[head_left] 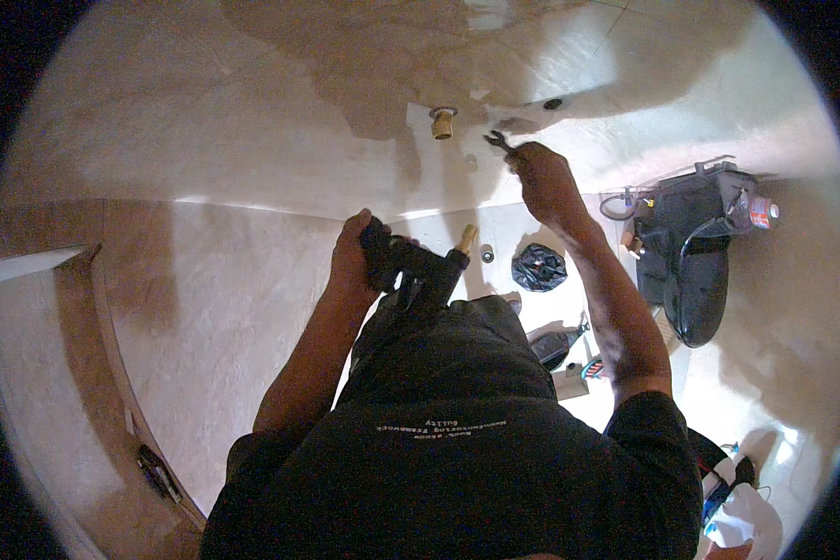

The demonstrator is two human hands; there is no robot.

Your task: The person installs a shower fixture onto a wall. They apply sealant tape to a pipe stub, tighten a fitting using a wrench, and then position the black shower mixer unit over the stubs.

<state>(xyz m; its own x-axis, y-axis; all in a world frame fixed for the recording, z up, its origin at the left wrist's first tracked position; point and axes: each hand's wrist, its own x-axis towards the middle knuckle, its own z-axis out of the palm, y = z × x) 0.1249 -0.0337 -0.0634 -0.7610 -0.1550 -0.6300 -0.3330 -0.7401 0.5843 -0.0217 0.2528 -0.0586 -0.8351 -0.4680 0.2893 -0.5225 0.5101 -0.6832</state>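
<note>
In my right hand (543,182), raised close to the wall, is an open-ended wrench (499,141), its jaws pointing up and left. My left hand (352,254) is wrapped round a black fitting (429,271) in front of my body. A brass-coloured end (469,239) sticks out of the fitting's right side; its lower part merges with my dark clothes. A brass pipe connector (442,123) juts from the wall, left of the wrench and apart from it. Right of the wrench tip, the wall has a dark round hole (553,104).
A black toilet (705,280) stands at the right, with a red and white container (763,211) on its tank. On the floor lie a black plastic bag (539,268) and a dark pouch (553,348). A door handle (159,473) shows at the lower left.
</note>
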